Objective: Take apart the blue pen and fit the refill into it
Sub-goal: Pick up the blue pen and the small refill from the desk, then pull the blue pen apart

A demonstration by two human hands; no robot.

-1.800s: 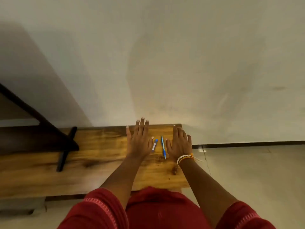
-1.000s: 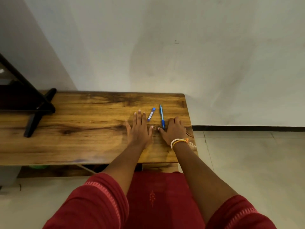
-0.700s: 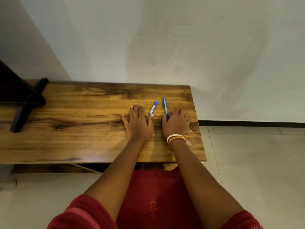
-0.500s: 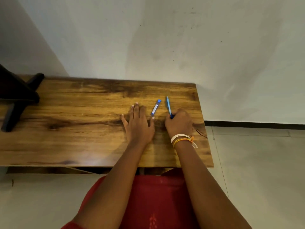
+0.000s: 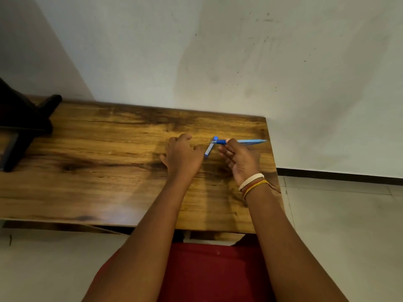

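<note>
Above the right end of the wooden table [image 5: 109,171], your right hand [image 5: 242,162] pinches the blue pen [image 5: 242,141] between thumb and forefinger, close to its darker grip section. The pen lies roughly level and crosswise to you: the pale blue barrel runs out to the right of the pinch, past the table's right edge, while the dark blue grip and the tip stick out a short way to the left of it. Your remaining right fingers are loosely curled below the pinch, palm turned toward your other hand. Whether the pen is lifted clear of the wood or skims it cannot be told.

Just left of the pinch and slightly nearer you, the refill case [image 5: 209,148] lies flat on the table, a short pale tube with a blue cap at its far end and a blue end toward you. Its capped end sits right beneath the pen tip; whether they touch cannot be told.

Further left of the grip, your left hand [image 5: 183,155] rests on the tabletop with the fingers bent under, knuckles up, holding nothing. Its thumb side is just beside the near end of the refill case.

String bracelets [image 5: 251,183], white, red and yellow, wrap your right wrist. Far off to the left of both hands, a dark stand [image 5: 24,125] sits on the table's left end.
</note>
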